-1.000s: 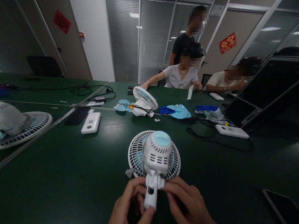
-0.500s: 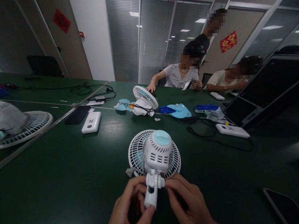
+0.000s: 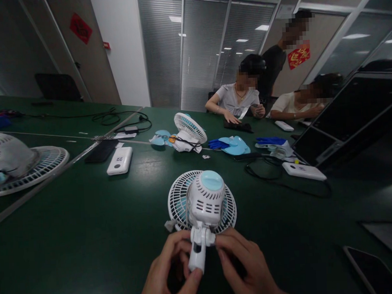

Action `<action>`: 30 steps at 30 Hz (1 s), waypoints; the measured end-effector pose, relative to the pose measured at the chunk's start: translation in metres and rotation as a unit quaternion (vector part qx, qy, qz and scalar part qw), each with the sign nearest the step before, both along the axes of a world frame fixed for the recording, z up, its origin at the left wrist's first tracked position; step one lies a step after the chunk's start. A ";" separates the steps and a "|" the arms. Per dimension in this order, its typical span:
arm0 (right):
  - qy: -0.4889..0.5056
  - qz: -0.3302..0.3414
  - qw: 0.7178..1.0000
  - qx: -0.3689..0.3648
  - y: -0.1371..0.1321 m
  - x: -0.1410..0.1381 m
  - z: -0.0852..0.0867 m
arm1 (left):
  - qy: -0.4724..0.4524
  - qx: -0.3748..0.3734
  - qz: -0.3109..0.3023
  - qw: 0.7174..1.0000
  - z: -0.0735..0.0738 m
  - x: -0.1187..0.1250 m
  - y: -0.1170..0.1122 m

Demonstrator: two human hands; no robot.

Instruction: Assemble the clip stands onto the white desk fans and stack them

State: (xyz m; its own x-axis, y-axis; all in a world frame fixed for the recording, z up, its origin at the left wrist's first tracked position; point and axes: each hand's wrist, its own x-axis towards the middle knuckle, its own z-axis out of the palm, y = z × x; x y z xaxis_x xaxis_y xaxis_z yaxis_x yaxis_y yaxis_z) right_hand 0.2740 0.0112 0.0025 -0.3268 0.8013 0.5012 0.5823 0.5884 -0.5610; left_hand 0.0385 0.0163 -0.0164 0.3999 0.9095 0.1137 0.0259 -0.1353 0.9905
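Observation:
A small white electric fan (image 3: 207, 205) lies face down on the green table in front of me, its round grille flat and its motor housing with a light blue cap on top. Its short stem points toward me. My left hand (image 3: 170, 269) is closed around the stem, the thumb pressed at its lower end. On the other side, my right hand (image 3: 244, 262) pinches the small white knob (image 3: 211, 239) at the stem's joint. The fingers hide part of that knob. A bit of grey cord or plug (image 3: 169, 226) shows by the grille's left edge.
Another fan (image 3: 189, 134) and light blue fan blades (image 3: 236, 145) lie farther back. A third fan (image 3: 18, 163) is at left. White power banks (image 3: 120, 160), cables, a phone (image 3: 372, 269) and a black case (image 3: 353, 118) surround them. A co-worker (image 3: 234, 97) sits across the table.
My hands and the fan stay almost still. Across the table, the co-worker's hand has moved right, from near the back fan onto a dark flat item. A standing person has shifted right.

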 end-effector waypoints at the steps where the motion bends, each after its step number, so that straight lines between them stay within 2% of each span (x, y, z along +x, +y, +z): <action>1: -0.003 0.020 1.000 0.005 0.000 0.001 0.000 | 0.000 0.000 0.001 1.000 0.000 0.000 0.000; 4: -0.014 0.055 0.998 0.022 -0.001 0.000 0.001 | 0.004 0.000 -0.007 1.000 0.001 0.000 0.000; 9: -0.020 -0.028 0.999 0.009 0.000 -0.003 0.004 | 0.007 -0.006 0.010 1.000 0.004 0.002 -0.001; 11: -0.020 -0.037 0.999 0.002 0.000 -0.003 0.005 | 0.006 -0.006 0.023 1.000 0.004 0.003 -0.003; 17: -0.025 0.054 0.998 0.019 -0.002 -0.003 0.005 | 0.009 -0.004 0.082 0.997 -0.001 0.001 -0.005; 21: -0.018 0.044 0.999 0.007 -0.005 -0.003 0.004 | 0.050 -0.017 0.116 0.992 0.014 -0.007 0.009; 23: -0.019 0.032 0.999 0.009 -0.006 -0.002 0.005 | 0.089 0.019 0.109 0.990 0.027 -0.011 0.021; 26: -0.009 0.022 1.000 0.013 -0.006 -0.001 0.007 | 0.158 0.126 0.073 0.977 0.042 -0.013 0.035; 30: -0.002 0.022 1.000 0.013 -0.007 -0.001 0.006 | 0.255 0.220 0.025 0.941 0.044 -0.010 0.034</action>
State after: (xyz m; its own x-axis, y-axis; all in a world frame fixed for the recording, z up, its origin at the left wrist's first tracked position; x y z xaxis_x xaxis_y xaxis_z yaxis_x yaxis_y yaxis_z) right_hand 0.2733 0.0041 0.0087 -0.3632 0.7735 0.5195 0.5588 0.6270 -0.5429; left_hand 0.0283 0.0504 0.0278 0.4620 0.8387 0.2884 0.4998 -0.5148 0.6965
